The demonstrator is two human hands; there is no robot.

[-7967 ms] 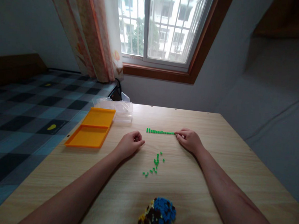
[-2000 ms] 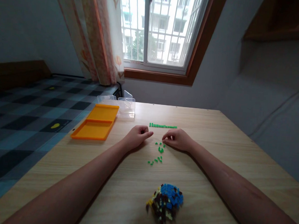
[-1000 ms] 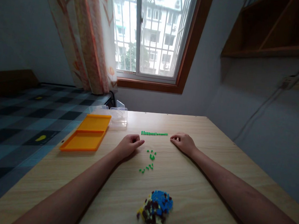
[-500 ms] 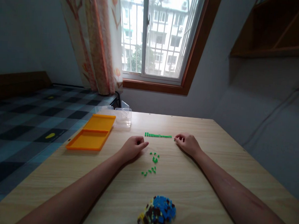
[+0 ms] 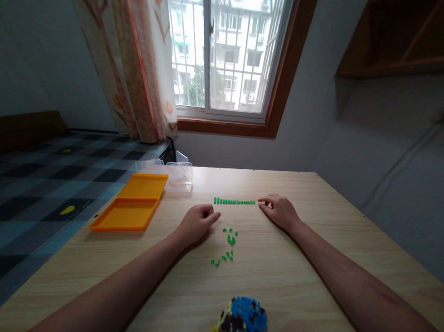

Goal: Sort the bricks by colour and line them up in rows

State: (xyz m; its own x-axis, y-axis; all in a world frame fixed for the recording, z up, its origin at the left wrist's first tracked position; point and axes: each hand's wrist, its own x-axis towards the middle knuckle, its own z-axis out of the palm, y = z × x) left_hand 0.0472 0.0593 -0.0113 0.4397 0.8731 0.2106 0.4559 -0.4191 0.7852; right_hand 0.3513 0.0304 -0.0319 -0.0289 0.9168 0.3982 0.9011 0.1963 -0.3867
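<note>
Nearest to me, at the near side of the pale wood-grain bench [image 5: 296,301], sits a heap of small blue, dark brown, cream and yellow plastic bricks [image 5: 248,318], its closest part cut off from view. Beyond it, well apart, tiny bright green plastic pieces [image 5: 231,240] lie scattered in a loose trail running away from the near side.

Just left of the trail's far end is the left hand [image 5: 196,223], knuckles up, fingers curled in and thumb pointing right; I can't tell whether its grip has anything inside. Across on the right, a bit farther off, the right hand [image 5: 279,210] reaches in, its grip narrow, thumb and forefinger tips close together. From here I can't make out whether a piece sits between them.

Those fingertips are just beside the right end of a straight row of green plastic pieces [image 5: 235,202], which runs left to right across the bench, the larger pieces at its left end. Off to the left lies an open orange plastic tray [image 5: 128,215] in two sections, and behind it, at the far left corner, stand clear plastic boxes [image 5: 179,177]. Farthest away is a barred window [image 5: 238,87] with a brown wooden frame.
</note>
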